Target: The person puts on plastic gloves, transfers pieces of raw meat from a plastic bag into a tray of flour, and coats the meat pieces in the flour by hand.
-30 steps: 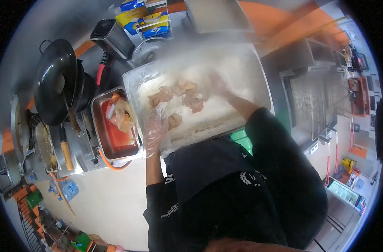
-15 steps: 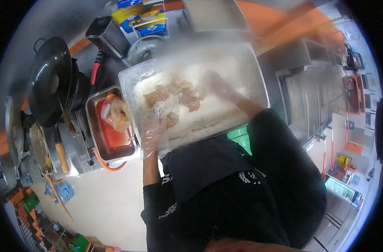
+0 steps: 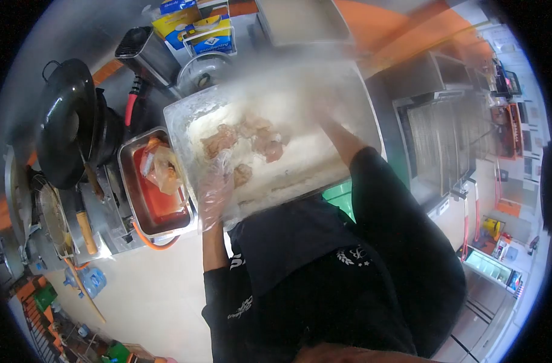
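A large pale tub (image 3: pixel 377 124) of white flour (image 3: pixel 300 158) lies in front of me. Several raw chicken pieces (image 3: pixel 267 147), partly floured, rest on its left half. My left hand (image 3: pixel 215 189), in a loose clear plastic glove, is at the tub's near left side, beside a chicken piece (image 3: pixel 220 141); the crinkled glove hides how its fingers are set. On the right, my right hand (image 3: pixel 319 107) is in or just over the flour toward the far side. It is smeared by motion and haze, so its fingers cannot be made out.
Left of the tub stands a steel pan (image 3: pixel 126 181) with reddish liquid and a plastic bag (image 3: pixel 164 170). Beyond it are a black wok (image 3: pixel 64 145) and a red-handled tool (image 3: pixel 130 109). Fryer baskets (image 3: pixel 439 142) are at the right, blue-yellow boxes (image 3: pixel 210 41) at the back.
My right hand has moved farther from my body, over the flour. My left hand stays by the chicken, slightly lower. The whole view has shifted a little.
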A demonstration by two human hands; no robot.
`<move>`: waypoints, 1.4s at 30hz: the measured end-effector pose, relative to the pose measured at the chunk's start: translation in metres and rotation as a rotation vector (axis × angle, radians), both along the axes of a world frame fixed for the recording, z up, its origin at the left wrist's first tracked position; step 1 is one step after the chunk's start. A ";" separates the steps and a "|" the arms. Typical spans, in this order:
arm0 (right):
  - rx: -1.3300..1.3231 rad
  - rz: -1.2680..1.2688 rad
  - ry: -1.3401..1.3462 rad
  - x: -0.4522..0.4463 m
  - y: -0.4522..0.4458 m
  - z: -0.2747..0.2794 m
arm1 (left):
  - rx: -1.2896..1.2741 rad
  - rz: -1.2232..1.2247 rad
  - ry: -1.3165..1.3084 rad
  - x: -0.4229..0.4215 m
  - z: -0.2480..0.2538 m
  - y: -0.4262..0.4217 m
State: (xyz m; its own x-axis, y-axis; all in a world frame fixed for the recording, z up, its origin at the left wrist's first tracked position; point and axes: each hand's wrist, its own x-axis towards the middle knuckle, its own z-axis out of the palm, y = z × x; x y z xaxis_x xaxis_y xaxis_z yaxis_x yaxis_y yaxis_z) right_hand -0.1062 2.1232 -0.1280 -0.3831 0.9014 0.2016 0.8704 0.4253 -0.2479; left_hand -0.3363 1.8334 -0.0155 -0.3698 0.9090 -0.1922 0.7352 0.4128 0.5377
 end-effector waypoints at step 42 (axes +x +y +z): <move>-1.019 0.970 -0.323 -0.033 -0.168 0.068 | -0.040 -0.304 0.051 -0.066 -0.055 -0.001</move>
State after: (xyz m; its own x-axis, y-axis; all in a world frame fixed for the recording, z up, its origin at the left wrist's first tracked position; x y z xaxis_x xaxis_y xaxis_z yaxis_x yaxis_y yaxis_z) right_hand -0.1391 1.9555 -0.0600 -0.8201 -0.0393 -0.5708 0.4225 0.6313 -0.6504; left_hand -0.4018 1.8324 -0.0706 -0.0927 0.9715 -0.2181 0.8539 0.1902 0.4844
